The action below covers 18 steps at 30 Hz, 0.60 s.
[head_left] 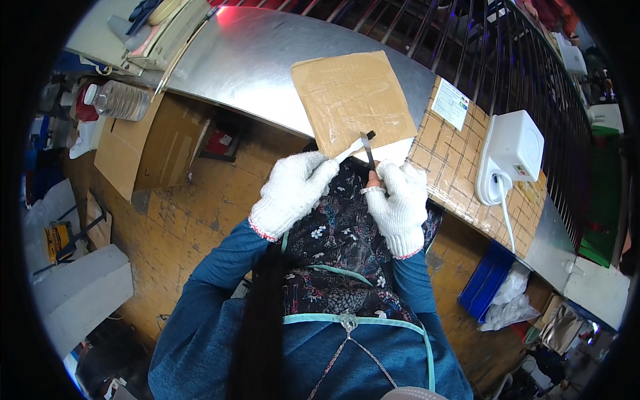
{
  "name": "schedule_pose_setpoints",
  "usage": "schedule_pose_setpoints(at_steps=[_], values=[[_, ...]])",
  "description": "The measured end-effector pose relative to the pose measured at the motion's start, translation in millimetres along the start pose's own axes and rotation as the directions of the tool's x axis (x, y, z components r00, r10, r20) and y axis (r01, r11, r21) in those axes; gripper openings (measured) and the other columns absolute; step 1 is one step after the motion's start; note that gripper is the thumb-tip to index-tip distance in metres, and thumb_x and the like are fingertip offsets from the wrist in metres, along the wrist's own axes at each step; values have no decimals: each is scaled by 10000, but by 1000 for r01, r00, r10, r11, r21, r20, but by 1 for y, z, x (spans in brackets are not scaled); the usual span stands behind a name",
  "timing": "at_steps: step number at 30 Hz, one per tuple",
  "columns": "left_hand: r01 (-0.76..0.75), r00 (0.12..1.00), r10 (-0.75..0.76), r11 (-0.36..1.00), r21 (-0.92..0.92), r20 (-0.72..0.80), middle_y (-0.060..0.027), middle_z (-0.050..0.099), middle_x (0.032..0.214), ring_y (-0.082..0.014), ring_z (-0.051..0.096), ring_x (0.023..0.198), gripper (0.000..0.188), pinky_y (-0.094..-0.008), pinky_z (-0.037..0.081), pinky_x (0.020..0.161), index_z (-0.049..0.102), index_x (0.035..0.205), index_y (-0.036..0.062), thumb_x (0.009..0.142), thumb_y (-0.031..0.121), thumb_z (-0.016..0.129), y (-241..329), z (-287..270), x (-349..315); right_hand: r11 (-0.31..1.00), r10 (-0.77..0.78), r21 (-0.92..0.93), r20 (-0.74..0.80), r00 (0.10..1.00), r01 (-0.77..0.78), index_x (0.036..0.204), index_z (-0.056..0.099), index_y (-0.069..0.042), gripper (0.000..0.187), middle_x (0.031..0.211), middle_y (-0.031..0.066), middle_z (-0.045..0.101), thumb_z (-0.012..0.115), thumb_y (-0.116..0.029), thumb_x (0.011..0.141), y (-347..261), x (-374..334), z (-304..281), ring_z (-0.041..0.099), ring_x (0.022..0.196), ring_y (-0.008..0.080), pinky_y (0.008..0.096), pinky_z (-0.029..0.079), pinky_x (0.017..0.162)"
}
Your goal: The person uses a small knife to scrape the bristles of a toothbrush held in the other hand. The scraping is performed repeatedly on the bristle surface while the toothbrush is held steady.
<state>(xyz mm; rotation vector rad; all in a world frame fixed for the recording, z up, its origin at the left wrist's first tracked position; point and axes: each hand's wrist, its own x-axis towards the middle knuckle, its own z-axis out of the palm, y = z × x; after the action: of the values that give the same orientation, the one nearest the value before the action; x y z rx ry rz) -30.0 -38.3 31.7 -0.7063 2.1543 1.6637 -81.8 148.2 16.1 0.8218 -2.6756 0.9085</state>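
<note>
My left hand, in a white knit glove, is closed around a white-handled brush whose small dark tip points up and right. My right hand wears a similar glove with a bare fingertip showing. Pinched in it is a narrow dark flat strip like a blade, its exact kind unclear. The strip's upper end meets or overlaps the brush tip; whether they touch I cannot tell. Both tools are over the near edge of a brown cardboard sheet lying on the metal table.
To the right, a white device with a plugged-in cable stands on taped cardboard. Dark metal bars run behind the table. At left are a cardboard box and a clear plastic bottle. A blue bin sits low at right.
</note>
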Motion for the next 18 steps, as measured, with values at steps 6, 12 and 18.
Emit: schedule_pose_setpoints(at_steps=[6, 12, 18], values=[[-62, 998, 62, 998, 22, -9, -77, 637, 677, -116, 591, 585, 378, -302, 491, 561, 684, 1099, -36, 974, 313, 611, -3, 0, 1, 1000, 3, 3, 10, 1000, -3, 877, 672, -81, 112, 673, 79, 534, 723, -107, 780, 0, 2, -2, 525, 676, 278, 389, 394, 643], [-52, 999, 53, 997, 61, -15, -90, 650, 701, -129, 603, 608, 375, -310, 501, 592, 682, 1097, -40, 971, 307, 616, -1, 0, 2, 1000, 28, -7, 21, 999, -28, 855, 648, -79, 101, 724, 111, 591, 710, -98, 778, 0, 2, -5, 571, 702, 312, 412, 426, 658], [-81, 996, 82, 995, 63, -17, -104, 661, 716, -141, 617, 629, 379, -316, 508, 613, 686, 1094, -33, 966, 317, 620, -5, -2, 5, 996, 58, 70, 62, 996, -62, 858, 647, -66, 97, 668, 104, 558, 719, -99, 803, 5, 3, -4, 526, 650, 295, 392, 404, 655]])
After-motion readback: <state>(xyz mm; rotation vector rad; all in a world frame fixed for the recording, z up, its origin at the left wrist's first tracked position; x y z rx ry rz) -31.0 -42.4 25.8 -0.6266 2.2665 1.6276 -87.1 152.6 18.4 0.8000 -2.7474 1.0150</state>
